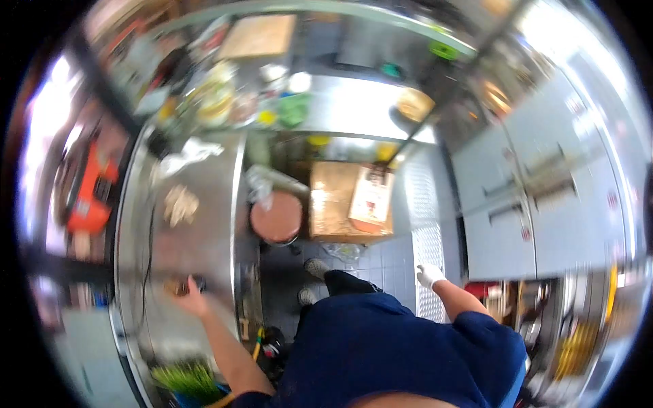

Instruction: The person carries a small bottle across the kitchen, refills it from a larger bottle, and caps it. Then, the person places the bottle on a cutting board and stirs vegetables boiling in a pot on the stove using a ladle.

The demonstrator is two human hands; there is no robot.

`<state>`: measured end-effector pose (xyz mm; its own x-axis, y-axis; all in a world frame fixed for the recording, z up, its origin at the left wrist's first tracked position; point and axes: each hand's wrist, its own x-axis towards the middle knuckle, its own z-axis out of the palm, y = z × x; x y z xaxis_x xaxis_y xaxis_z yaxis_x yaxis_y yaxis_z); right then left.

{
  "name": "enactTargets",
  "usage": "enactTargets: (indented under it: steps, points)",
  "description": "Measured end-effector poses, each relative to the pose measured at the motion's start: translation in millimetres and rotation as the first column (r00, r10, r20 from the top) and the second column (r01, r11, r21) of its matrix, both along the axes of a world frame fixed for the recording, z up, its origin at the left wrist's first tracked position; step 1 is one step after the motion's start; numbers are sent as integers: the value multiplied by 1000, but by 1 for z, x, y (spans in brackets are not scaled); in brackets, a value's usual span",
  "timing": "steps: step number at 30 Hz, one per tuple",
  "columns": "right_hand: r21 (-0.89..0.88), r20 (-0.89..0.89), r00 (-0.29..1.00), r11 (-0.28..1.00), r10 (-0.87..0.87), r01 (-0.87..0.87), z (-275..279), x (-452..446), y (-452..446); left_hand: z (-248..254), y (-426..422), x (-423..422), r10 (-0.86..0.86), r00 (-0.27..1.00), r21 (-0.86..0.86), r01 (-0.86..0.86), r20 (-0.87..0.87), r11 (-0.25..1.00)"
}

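Our left hand [197, 304], too blurred for us to tell its grip, reaches a small dark item [181, 288] lying crosswise on the left counter [183, 248], our gloved right hand [430, 276] hanging loosely uncurled well rightward, a pale lump [181, 205] beyond.

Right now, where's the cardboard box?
In the head view, the box is near the middle, just right of the round stool and ahead of the shoes.

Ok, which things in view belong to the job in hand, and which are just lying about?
Likely in the job:
- small dark object at the left hand, too blurred to identify
- steel counter under it

Apparently just lying about:
- pale crumpled item
- cardboard box
- round reddish stool
- greens
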<state>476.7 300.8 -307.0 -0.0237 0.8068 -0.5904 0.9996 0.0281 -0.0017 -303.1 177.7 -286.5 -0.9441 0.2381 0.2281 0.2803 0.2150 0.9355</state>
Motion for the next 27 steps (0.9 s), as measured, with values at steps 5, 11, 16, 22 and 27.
enactTargets:
  steps: [5, 11, 16, 22, 27]
  points:
    - [31, -73, 880, 880, -470, 473, -45, 66, -102, -14, 3, 30, -192, 981, -110, 194, 34, 975]
    - [-69, -149, 885, 897, -441, 436, -36, 61, -138, 59, 28, 187, -568, 820, -282, 562, 69, 778]
    - [46, -383, 783, 837, -490, 546, -11, 89, -142, 57, 59, 327, -911, 396, -106, 917, 114, 385]
    - [42, -413, 603, 647, -683, 761, -75, 208, -250, 100, 98, 542, -978, -144, -84, 984, 152, -158]
    - [-225, -70, 310, 318, -948, 921, -126, 305, -383, 91, 126, 701, -908, -364, 76, 931, 208, -356]
